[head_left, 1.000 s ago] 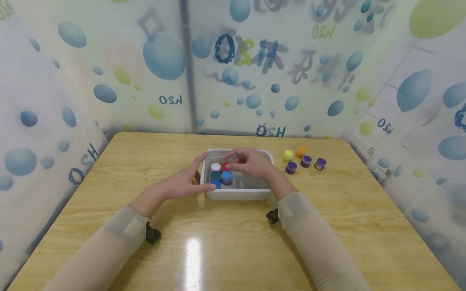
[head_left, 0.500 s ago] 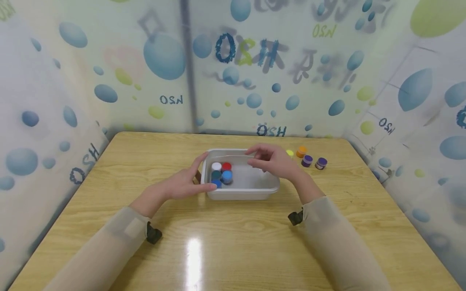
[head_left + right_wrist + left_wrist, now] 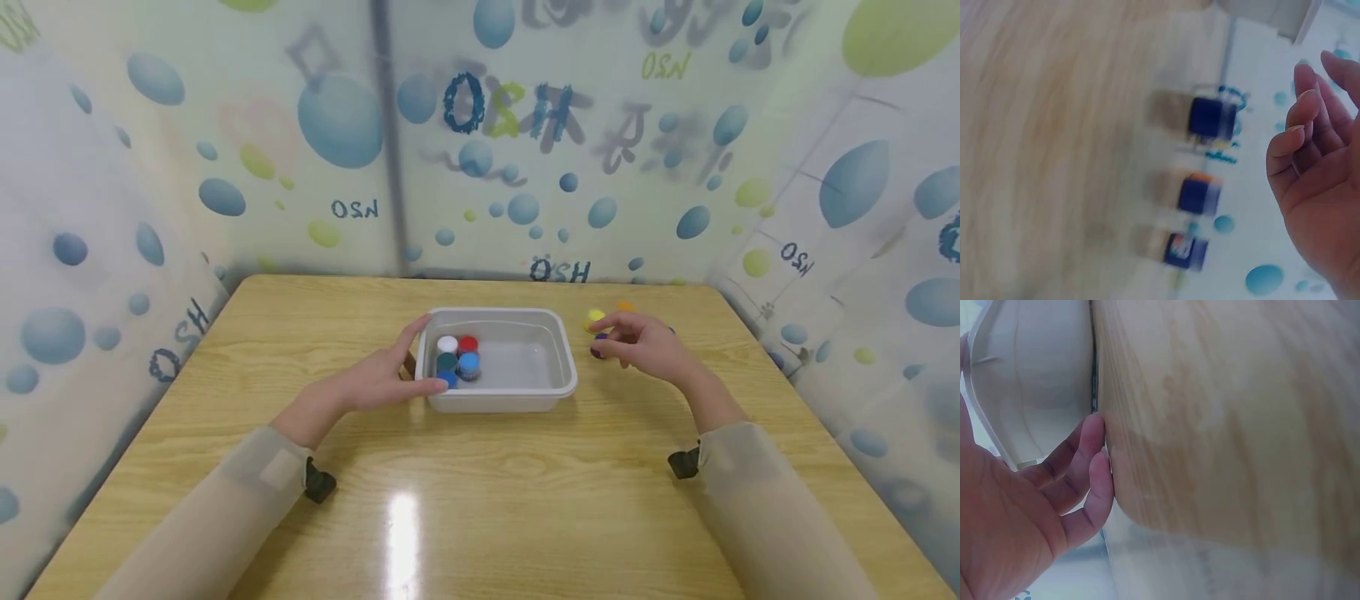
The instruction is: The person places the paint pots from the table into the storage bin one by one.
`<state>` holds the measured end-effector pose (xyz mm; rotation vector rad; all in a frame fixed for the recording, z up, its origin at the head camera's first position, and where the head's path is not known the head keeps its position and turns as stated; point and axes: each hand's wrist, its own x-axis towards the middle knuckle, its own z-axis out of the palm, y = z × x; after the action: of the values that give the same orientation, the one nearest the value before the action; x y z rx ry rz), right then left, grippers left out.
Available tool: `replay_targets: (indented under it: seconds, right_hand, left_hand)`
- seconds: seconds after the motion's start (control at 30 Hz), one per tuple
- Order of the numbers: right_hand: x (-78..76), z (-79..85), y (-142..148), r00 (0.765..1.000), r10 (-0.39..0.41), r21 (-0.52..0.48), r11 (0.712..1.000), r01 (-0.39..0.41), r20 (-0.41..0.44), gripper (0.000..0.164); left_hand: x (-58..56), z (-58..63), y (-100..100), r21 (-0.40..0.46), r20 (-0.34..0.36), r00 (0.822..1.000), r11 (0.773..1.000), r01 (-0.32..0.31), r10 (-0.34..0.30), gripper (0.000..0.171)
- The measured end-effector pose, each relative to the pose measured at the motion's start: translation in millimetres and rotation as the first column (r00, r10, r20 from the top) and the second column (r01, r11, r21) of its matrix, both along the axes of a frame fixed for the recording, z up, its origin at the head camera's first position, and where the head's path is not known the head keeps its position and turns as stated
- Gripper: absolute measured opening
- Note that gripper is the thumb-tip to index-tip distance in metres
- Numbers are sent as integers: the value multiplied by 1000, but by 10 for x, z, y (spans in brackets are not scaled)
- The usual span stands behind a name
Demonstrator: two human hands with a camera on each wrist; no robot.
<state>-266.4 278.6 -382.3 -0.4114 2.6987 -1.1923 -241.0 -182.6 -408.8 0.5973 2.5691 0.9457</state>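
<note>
White plastic tray (image 3: 517,365): located mid-table, long side facing the person. Contents: 5 jars at the left end: white (image 3: 447,344), dark green (image 3: 447,362) and blue (image 3: 447,380) in 1 column, back to front; red (image 3: 468,343) and light blue (image 3: 468,365) beside them.

Left hand (image 3: 371,380): spans the tray's left end, thumb over the front rim, index finger at the rear corner, the 2 digits spread well apart.

Right hand (image 3: 651,347): positioned right of the tray, at a purple jar (image 3: 599,347). Fingers loosely bent, thumb and index finger apart; contact with the jar cannot be told.

Adjacent on the table (image 3: 495,483): a yellow jar (image 3: 596,316), an orange jar (image 3: 625,307) and 2 further purple jars (image 3: 1199,196).

Outermost: beige sleeves (image 3: 780,508); walls (image 3: 300,208) printed with blue and green drops.
</note>
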Motion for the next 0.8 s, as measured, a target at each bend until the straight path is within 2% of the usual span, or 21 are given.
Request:
replay_targets:
  seconds: [0.2, 0.6, 0.8]
  right_hand:
    - [-62, -94, 188, 998, -61, 105, 993, 58, 19, 45]
    - [-196, -202, 175, 993, -54, 165, 986, 35, 110, 54]
    - [-205, -235, 185, 993, -63, 171, 984, 45, 101, 52]
  left_hand:
    - [12, -16, -17, 1, 7, 1000, 1000, -7, 7, 120]
    - [8, -60, -10, 4, 10, 1000, 1000, -23, 23, 120]
    - [-22, -47, 6, -10, -9, 1000, 1000, -18, 18, 120]
